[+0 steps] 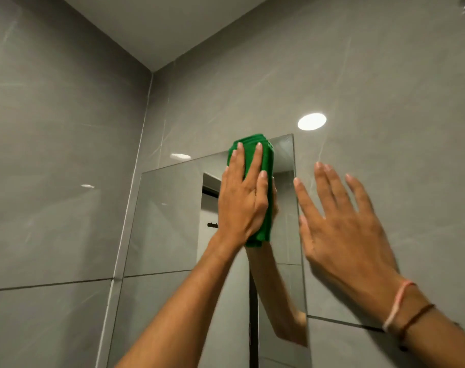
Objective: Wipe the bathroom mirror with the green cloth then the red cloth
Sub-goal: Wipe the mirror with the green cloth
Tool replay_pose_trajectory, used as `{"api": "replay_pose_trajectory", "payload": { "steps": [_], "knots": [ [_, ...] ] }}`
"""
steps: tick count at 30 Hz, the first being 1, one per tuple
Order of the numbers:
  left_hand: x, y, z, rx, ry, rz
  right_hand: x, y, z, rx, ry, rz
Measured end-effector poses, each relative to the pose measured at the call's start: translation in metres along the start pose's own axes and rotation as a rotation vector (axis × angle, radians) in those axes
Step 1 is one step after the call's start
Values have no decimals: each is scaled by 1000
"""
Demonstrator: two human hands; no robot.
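Grey tile bathroom, nothing fancy. Left hand (pixel 242 205), fingers straight, presses the green cloth (pixel 267 158), folded long up-down, on the mirror (pixel 167 221)'s top right corner. Most glass lies left and below. Right hand (pixel 342 229) is spread and empty, just right.

Left hand (pixel 242 205) flat, fingers straight; right hand (pixel 342 227) raised, splayed.

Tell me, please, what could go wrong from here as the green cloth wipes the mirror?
1. The left hand presses the green cloth at the top right corner of the mirror; a stroke may overrun the bare edge and catch the hand.
2. The open right hand sits beside that edge; it could smudge the glass.
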State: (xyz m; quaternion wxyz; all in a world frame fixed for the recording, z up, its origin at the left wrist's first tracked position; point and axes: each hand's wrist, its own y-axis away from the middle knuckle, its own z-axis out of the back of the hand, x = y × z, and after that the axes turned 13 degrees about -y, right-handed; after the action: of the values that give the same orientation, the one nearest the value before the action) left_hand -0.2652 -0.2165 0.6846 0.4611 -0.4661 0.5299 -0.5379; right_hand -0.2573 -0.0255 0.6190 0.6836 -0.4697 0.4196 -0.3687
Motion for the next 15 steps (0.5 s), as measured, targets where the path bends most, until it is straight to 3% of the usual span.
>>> {"api": "replay_pose_trajectory", "payload": {
  "steps": [4,9,15],
  "knots": [
    [87,-7,3,-12,-25,179,-5,1,-9,-84,51,15],
    [199,16,5,15,-21,541,-10,-4,-25,-219,56,53],
    [243,106,11,30,-5,855,-25,-12,-46,-320,85,92]
  ]
}}
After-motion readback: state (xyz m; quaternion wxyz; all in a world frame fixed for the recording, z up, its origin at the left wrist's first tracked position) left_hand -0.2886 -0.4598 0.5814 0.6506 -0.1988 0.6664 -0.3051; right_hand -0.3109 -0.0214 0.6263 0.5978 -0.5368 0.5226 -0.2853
